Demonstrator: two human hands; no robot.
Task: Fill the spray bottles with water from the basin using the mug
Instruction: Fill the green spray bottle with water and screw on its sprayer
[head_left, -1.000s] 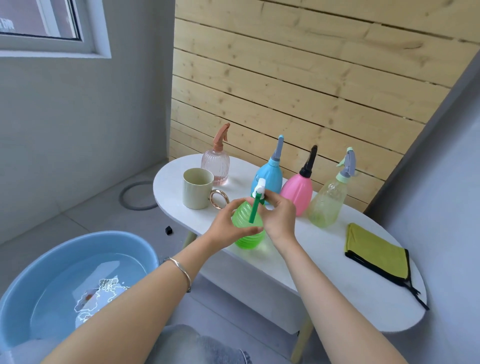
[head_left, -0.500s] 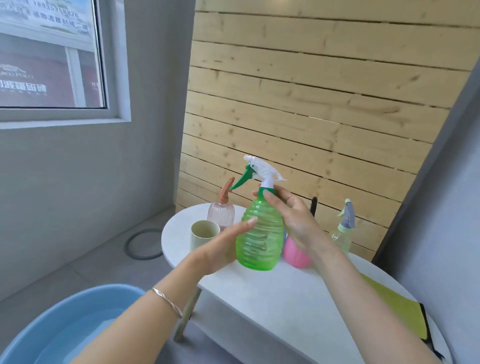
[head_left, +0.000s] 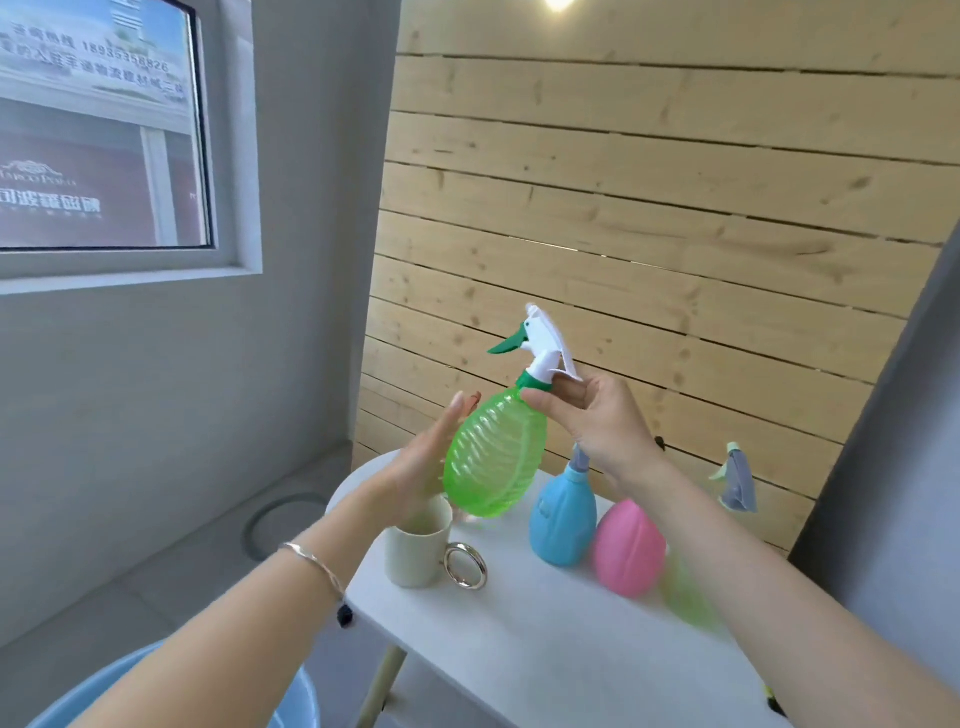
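The right hand (head_left: 597, 421) pinches the neck of the green bottle (head_left: 493, 457) and holds it tilted in the air above the mug (head_left: 415, 551). The left hand (head_left: 421, 467) lies flat and straight-fingered against the bottle's side. The mug, a blue bottle (head_left: 561, 519) and a pink bottle (head_left: 628, 551) stand on the table (head_left: 545, 649). The basin (head_left: 301, 701) sits low at the left. Through the window, a sign (head_left: 93, 67) reads "18935358826"; its other writing is blurred.

Home balcony nook, window (head_left: 98, 130), plank wall (head_left: 649, 234)
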